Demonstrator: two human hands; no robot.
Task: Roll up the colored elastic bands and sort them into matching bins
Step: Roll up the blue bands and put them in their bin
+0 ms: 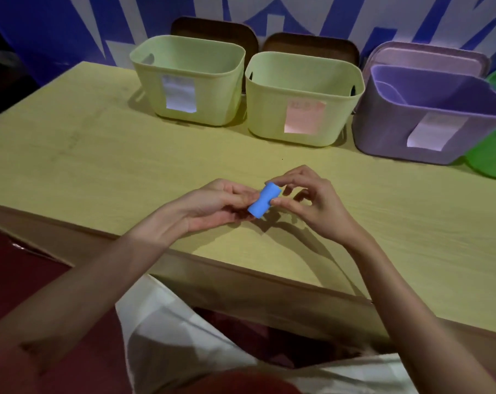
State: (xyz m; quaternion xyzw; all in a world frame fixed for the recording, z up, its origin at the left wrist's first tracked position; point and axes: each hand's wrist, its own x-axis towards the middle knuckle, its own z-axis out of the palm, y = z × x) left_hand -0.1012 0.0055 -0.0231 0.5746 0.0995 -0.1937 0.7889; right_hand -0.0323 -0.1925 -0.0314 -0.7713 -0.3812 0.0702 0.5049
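I see bare surface (127, 155) out to nine o'clock; both hands, left (212, 206) and right (312, 200), pinch the rolled blue band (263, 199) near the front edge.

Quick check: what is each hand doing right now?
Left hand: holds the rolled-up blue elastic band with curled fingers.
Right hand: pinches the same band between thumb and fingertips.

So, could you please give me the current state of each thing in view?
blue elastic band: rolled up, held above the table by both hands
left hand: grips the roll's lower end
right hand: pinches its upper end
left green bin: upright, open
middle green bin: upright, open
purple bin: upright, open
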